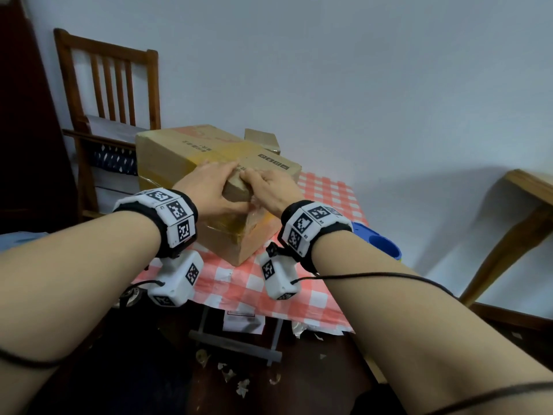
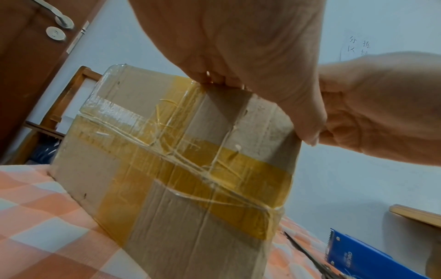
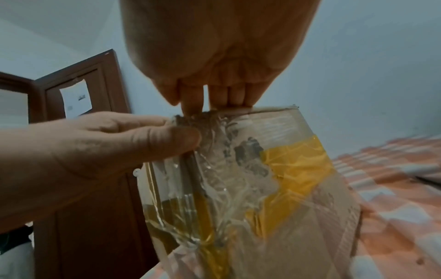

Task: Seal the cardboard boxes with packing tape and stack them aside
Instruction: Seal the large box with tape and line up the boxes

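Observation:
A large cardboard box (image 1: 167,157) stands on the checked table (image 1: 239,283), banded with yellow tape (image 2: 250,169) and wrinkled clear tape (image 3: 226,169). Both hands meet at its near top corner. My left hand (image 1: 215,187) clamps that corner, with fingers over the top and the thumb (image 2: 307,128) down the side on the clear tape. My right hand (image 1: 269,187) presses its straight fingertips (image 3: 214,98) onto the top edge beside it. A smaller cardboard box (image 1: 261,139) shows behind the large one.
A blue tape dispenser (image 1: 377,241) lies at the table's right edge, with scissors (image 2: 307,253) beside it. A wooden chair (image 1: 113,94) stands behind on the left, and another wooden table (image 1: 532,187) on the right. Paper scraps (image 1: 233,375) litter the floor.

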Demonstrator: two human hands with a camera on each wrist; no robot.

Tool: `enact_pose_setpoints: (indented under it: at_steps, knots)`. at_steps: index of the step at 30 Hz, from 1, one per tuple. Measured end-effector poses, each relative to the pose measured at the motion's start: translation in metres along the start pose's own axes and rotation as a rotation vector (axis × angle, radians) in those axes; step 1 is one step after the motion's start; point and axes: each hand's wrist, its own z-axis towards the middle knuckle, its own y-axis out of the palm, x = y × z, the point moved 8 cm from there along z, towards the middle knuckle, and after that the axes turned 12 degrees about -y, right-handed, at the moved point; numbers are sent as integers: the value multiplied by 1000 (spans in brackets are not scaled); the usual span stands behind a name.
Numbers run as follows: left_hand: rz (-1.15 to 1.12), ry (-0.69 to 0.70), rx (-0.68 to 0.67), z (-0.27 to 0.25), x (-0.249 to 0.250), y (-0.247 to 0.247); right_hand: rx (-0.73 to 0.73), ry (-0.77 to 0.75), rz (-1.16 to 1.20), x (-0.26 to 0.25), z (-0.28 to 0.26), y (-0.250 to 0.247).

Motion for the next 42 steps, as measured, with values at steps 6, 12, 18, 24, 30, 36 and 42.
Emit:
enact_pose_setpoints:
  at_steps: [6,12,18,24,30,36,42]
  knots:
    - [0,0,-2,1,0,3,25,95,413,6,-3,12]
    - [-23,-39,-8,4,-6,3,128,222,720,14,8,20]
    - [-29,-41,-19,9,-11,7,237,222,699,21,17,24]
    - [-33,-14,-22,9,-7,7,240,148,465,25,23,24]
    - [28,37,-62,5,-5,2,179,84,459,29,11,9]
    - [-67,-4,-94,12,-10,-2,42,-6,468,21,-11,6]
    - [-98,-27,-49,9,-8,-2,229,-293,18,11,-12,24]
